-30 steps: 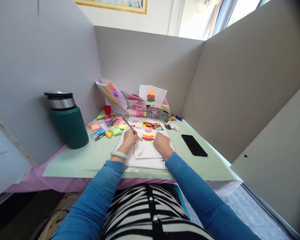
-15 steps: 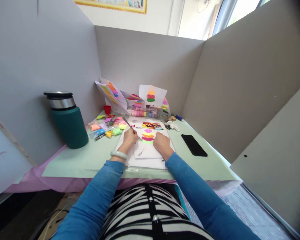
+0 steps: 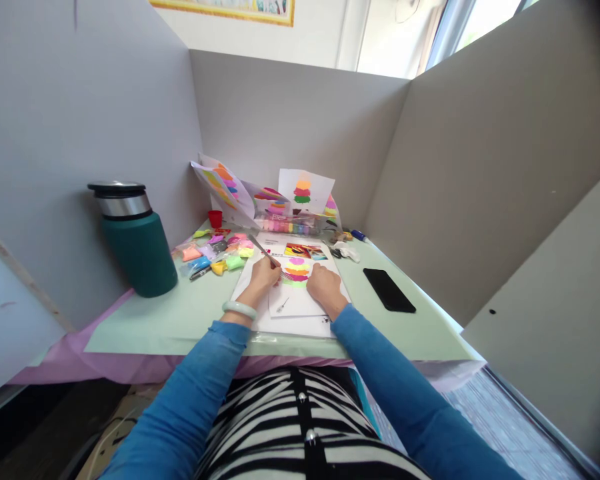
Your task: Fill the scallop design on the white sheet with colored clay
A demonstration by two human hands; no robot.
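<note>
A pale green table (image 3: 180, 320) fills the booth, with a dark green flask (image 3: 135, 243) standing at its left. A white sheet (image 3: 300, 305) lies at the near middle and a black phone (image 3: 389, 290) to its right. The right hand (image 3: 323, 284) rests palm down on the sheet, loosely curled and holding nothing. The left hand (image 3: 264, 275) is closed around a thin tool (image 3: 261, 247), whose tip meets the coloured bands (image 3: 297, 269) on the sheet between both hands.
</note>
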